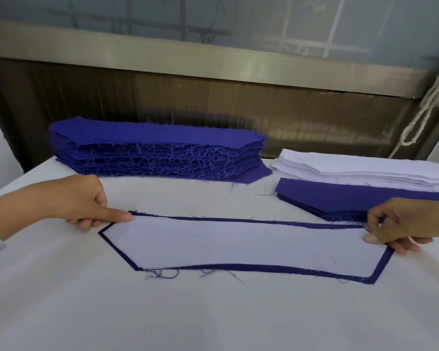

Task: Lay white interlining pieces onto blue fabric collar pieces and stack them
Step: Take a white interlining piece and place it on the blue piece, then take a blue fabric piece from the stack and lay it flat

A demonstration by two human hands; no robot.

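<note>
table [213,312]: interlining [243,241] atop collar piece [289,272] runs left-right (left hand [81,198], right hand [406,224] pinch ends).

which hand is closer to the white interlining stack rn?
Right. The right hand is in front of the white interlining stack, at the right end of the laid piece; the left hand is far across, at its left end.
</note>
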